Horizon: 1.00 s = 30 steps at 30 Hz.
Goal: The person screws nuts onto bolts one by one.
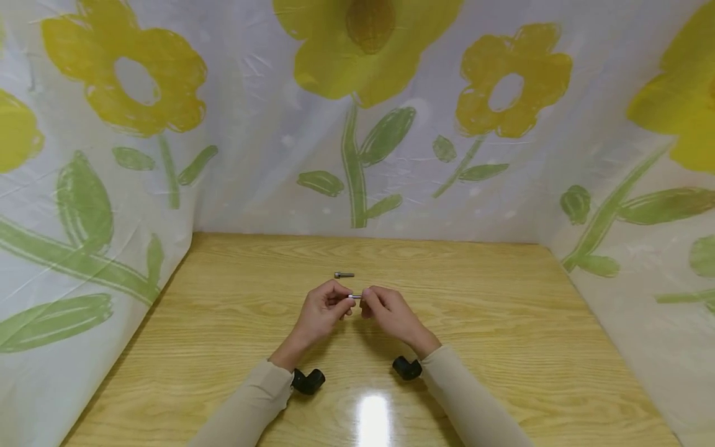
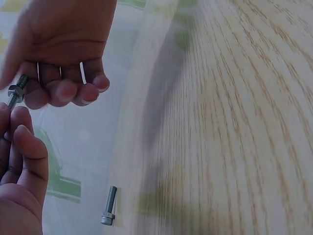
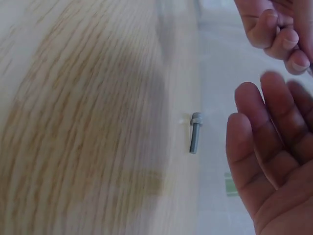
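Note:
In front of me my left hand (image 1: 323,310) pinches one end of a small metal bolt (image 1: 356,297) between thumb and fingertips. My right hand (image 1: 393,313) has its thumb and index finger at the other end of the bolt, its remaining fingers loosely extended. The left wrist view shows a hex nut (image 2: 16,92) on the threaded shaft, in the gap between the two hands. A second bolt (image 1: 344,274) lies on the table just beyond the hands, its head to the left. A ring (image 3: 196,121) sits against that bolt's head.
The wooden table (image 1: 234,267) spreads out under both hands. White cloth (image 1: 246,124) printed with yellow flowers walls it at the back and both sides. Black angled pieces (image 1: 309,381) sit by the sleeve cuffs, and light glares off the front of the table.

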### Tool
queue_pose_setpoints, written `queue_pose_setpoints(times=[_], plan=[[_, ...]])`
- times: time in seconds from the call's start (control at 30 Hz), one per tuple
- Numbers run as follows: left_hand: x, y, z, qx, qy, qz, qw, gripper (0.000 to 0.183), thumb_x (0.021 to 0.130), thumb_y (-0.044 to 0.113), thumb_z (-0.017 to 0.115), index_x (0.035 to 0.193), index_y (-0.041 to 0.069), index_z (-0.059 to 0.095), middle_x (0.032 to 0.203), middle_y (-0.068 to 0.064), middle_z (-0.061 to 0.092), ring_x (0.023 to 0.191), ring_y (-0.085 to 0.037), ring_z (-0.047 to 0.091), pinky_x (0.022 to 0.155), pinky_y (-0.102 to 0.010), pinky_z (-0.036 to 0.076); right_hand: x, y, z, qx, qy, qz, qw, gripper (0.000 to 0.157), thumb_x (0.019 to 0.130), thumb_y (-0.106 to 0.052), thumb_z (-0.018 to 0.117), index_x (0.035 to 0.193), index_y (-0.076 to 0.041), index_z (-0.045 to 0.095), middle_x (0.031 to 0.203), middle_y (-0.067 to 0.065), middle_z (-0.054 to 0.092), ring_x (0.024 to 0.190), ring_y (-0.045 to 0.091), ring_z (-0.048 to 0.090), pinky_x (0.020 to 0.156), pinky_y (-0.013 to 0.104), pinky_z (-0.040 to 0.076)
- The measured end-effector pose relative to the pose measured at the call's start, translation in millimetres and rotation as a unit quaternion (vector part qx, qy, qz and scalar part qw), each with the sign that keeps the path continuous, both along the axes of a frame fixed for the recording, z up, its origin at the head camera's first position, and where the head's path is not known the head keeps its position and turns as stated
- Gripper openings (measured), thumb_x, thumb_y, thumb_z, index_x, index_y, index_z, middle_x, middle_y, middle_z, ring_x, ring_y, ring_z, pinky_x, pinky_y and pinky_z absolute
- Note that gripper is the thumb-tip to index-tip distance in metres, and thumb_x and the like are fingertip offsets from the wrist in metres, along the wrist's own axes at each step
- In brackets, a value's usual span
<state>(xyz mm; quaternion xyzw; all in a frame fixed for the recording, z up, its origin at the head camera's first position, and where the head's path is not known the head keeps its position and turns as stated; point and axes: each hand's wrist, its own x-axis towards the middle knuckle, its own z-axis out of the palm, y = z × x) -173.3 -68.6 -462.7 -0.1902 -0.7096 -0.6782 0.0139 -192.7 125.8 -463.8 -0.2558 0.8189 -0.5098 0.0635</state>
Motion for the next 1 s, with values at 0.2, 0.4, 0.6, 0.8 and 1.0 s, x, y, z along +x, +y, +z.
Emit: queue_pose_setpoints(times=[0.2, 0.4, 0.6, 0.8, 1.0], plan=[[8.8, -2.7, 16.6, -0.001, -0.002, -0.002, 1.0000, 0.009, 0.091, -0.006, 0.059, 0.100, -0.009, 0.059, 0.089, -0.032, 0.062, 0.074, -0.049, 0.058, 0.057, -0.029, 0.050, -0.1, 0.2, 0.5, -0.048, -0.008, 0.016, 0.999, 0.026, 0.097, -0.023, 0.058, 0.119, -0.010, 0.051, 0.100, 0.009, 0.060, 0.084, 0.028, 0.061, 0.074, 0.039, 0.052], [8.9, -1.8, 18.4, 0.003, -0.002, -0.005, 1.0000, 0.010, 0.092, -0.005, 0.059, 0.100, -0.010, 0.059, 0.092, -0.034, 0.062, 0.075, -0.051, 0.057, 0.058, -0.038, 0.050, -0.4, -1.0, 2.7, -0.041, 0.004, 0.024, 0.999, 0.018, 0.101, -0.023, 0.050, 0.104, -0.007, 0.054, 0.090, 0.009, 0.060, 0.081, 0.032, 0.063, 0.071, 0.041, 0.053], [8.7, -1.4, 17.1, 0.005, -0.002, -0.007, 1.0000, 0.010, 0.092, -0.006, 0.058, 0.100, -0.011, 0.058, 0.091, -0.034, 0.062, 0.075, -0.050, 0.057, 0.059, -0.038, 0.051, -0.4, 0.2, 0.6, -0.027, -0.012, 0.004, 1.000, 0.029, 0.100, -0.031, 0.051, 0.112, -0.005, 0.057, 0.091, 0.012, 0.062, 0.078, 0.028, 0.063, 0.068, 0.038, 0.053], [9.1, -2.8, 18.0, -0.002, -0.007, 0.000, 1.0000, 0.009, 0.091, -0.006, 0.059, 0.099, -0.010, 0.058, 0.088, -0.033, 0.062, 0.074, -0.049, 0.057, 0.058, -0.046, 0.049, -1.5, 0.9, 0.1, -0.053, 0.002, 0.035, 0.998, 0.022, 0.096, -0.015, 0.059, 0.115, -0.006, 0.051, 0.096, 0.016, 0.060, 0.082, 0.032, 0.063, 0.074, 0.043, 0.053], [9.7, -2.7, 19.1, 0.001, -0.004, -0.008, 1.0000, 0.010, 0.091, -0.007, 0.058, 0.100, -0.011, 0.058, 0.091, -0.034, 0.062, 0.075, -0.052, 0.056, 0.059, -0.046, 0.050, -1.1, -0.1, 2.7, 0.008, 0.010, 0.015, 1.000, 0.034, 0.102, -0.033, 0.045, 0.100, -0.003, 0.061, 0.087, 0.011, 0.064, 0.076, 0.028, 0.062, 0.066, 0.035, 0.051]])
